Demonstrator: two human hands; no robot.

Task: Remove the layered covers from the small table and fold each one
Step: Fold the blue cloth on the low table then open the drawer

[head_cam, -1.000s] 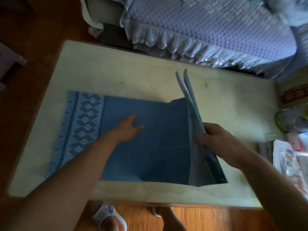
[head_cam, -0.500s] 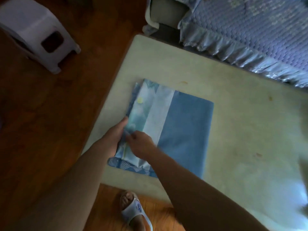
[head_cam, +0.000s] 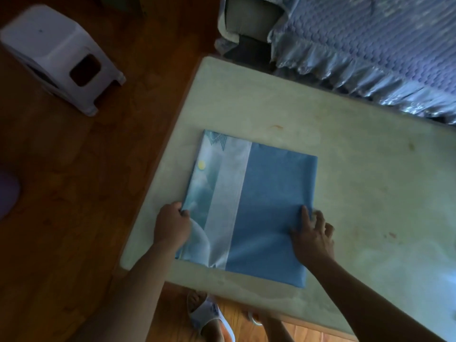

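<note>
Folded blue cloth cover [head_cam: 271,213], roughly square, lay flat near the left end of the pale cream tabletop [head_cam: 357,169]; its pale patterned band ran along the left side, long axis from near edge to far edge, tilted slightly rightward at the far end. Left hand [head_cam: 171,227] was closed, pinching the cover's left edge. Right hand [head_cam: 312,234] lay spread on the cover's right edge, fingers pressing down. Brown wooden floor [head_cam: 74,193] surrounded the tabletop. White plastic stool [head_cam: 56,53] stood well apart at far left. Lilac quilted ruffled bed cover [head_cam: 370,40] lay beyond the far edge. Slippered foot [head_cam: 207,317] showed below.
</note>
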